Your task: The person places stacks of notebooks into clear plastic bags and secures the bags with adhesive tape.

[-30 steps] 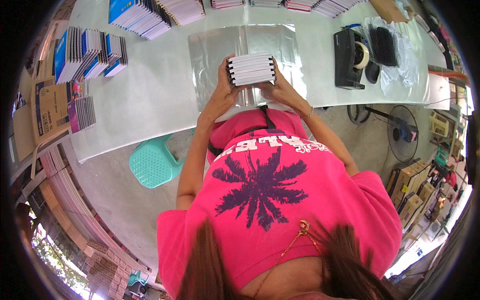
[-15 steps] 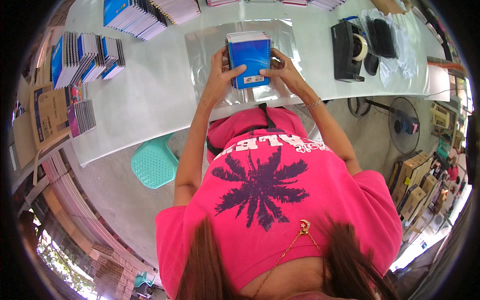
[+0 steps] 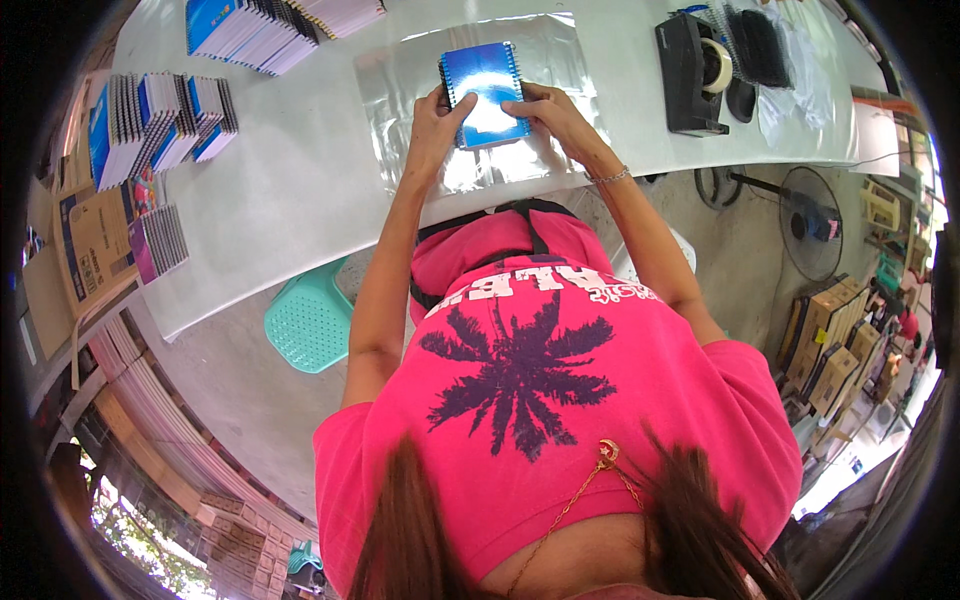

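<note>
Between my two hands is a stack of small spiral notebooks (image 3: 482, 72) with a shiny blue cover on top, glare whitening its lower part. My left hand (image 3: 437, 122) grips the left edge, thumb pressed on the cover. On the opposite edge my right hand (image 3: 548, 112) holds the stack the same way, its thumb also on the cover. The other fingers are partly hidden at the sides. Beneath the notebooks a clear plastic sheet (image 3: 400, 90) lies on the white table (image 3: 290, 170).
Rows of spiral notebooks (image 3: 160, 120) stand at the left, with more blue notebooks (image 3: 250, 38) at the back. A black tape dispenser (image 3: 690, 75) sits to the right beside a black brush (image 3: 762, 60). A green stool (image 3: 310, 315) and a fan (image 3: 810, 222) stand beyond the near edge.
Both hands have tipped the notebook stack, so its top cover now faces up and catches glare, and the page edges no longer show. The whole view has shifted slightly.
</note>
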`<state>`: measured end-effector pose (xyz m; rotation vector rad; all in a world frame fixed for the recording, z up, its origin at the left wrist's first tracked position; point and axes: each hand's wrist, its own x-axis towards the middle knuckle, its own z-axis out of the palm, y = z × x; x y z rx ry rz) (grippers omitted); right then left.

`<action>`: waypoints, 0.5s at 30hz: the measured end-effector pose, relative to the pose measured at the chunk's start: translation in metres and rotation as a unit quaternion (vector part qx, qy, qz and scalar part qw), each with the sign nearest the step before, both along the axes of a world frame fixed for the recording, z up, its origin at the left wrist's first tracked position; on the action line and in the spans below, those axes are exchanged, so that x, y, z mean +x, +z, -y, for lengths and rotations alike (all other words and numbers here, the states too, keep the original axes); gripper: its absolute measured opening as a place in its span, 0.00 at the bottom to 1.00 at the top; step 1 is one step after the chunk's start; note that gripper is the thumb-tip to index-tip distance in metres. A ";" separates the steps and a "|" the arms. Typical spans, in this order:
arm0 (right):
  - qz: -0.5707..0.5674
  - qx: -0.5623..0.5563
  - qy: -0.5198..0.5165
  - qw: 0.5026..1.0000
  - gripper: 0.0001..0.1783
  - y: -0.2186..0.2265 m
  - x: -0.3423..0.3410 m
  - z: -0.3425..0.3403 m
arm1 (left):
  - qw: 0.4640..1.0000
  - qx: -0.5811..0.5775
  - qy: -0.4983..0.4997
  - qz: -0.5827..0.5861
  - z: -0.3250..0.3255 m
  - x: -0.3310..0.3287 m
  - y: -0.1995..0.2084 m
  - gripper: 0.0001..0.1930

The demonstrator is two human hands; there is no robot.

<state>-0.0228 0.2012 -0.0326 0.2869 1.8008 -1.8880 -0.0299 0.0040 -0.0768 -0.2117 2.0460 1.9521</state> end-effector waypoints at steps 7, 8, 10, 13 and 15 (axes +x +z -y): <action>-0.030 0.010 0.002 0.999 0.26 -0.012 0.004 0.003 | 0.999 -0.045 0.000 -0.014 0.004 0.001 -0.009 0.34; -0.029 0.009 -0.006 1.000 0.25 -0.014 0.005 0.005 | 0.999 -0.043 -0.003 -0.010 0.004 0.002 -0.009 0.34; -0.028 0.007 -0.021 0.999 0.25 -0.017 0.006 0.007 | 0.999 -0.038 -0.008 -0.003 0.004 0.003 -0.009 0.36; -0.034 0.006 -0.026 0.999 0.25 -0.017 0.007 0.009 | 0.997 -0.073 0.008 -0.019 0.003 0.007 -0.006 0.37; -0.050 -0.010 -0.040 0.998 0.25 -0.017 0.010 0.012 | 0.998 -0.063 0.003 -0.011 0.004 0.007 -0.007 0.37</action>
